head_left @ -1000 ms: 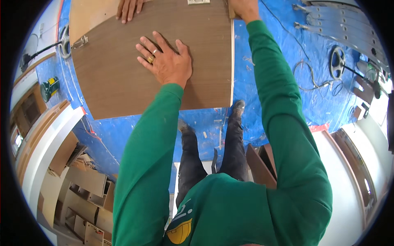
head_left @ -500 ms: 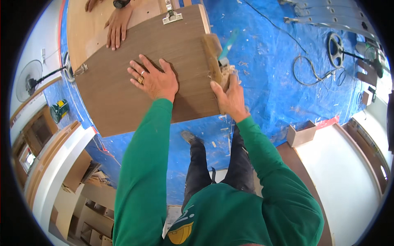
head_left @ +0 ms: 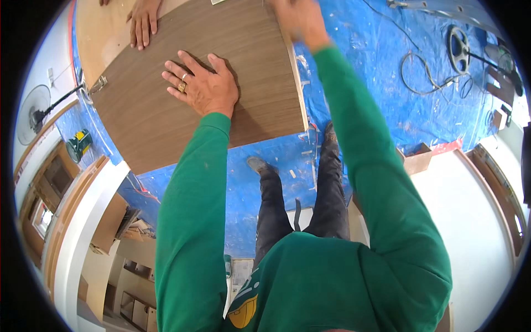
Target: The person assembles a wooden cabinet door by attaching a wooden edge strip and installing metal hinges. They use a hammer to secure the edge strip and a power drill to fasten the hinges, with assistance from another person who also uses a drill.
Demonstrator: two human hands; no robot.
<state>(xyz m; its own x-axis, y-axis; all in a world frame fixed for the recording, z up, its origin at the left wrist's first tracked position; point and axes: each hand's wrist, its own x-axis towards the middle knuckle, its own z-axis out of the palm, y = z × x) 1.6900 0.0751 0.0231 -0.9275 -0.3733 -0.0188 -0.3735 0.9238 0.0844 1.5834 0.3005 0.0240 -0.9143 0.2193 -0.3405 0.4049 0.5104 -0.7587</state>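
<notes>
A brown wood-grain panel (head_left: 254,83) lies flat in front of me, with a pale right edge. My left hand (head_left: 207,86) rests palm down on it with fingers spread, two rings showing. My right hand (head_left: 298,22) is at the far end of the panel's right edge, smeared by motion and partly cut off by the top of the view. Whatever it may hold cannot be made out. Another person's hand (head_left: 145,22) lies on the panel's far left edge. A metal hinge (head_left: 98,84) is fixed at the panel's left corner.
Blue plastic sheeting (head_left: 365,94) covers the floor. At the right are a coiled cable (head_left: 420,77) and a stand with a round base (head_left: 458,50). A fan (head_left: 36,113) stands at the left. A small open box (head_left: 416,159) is at the right.
My right hand has moved away from me along the panel's right edge, toward the top. The brown strip, the turquoise item and the shavings by it are out of sight. My left hand stays on the panel.
</notes>
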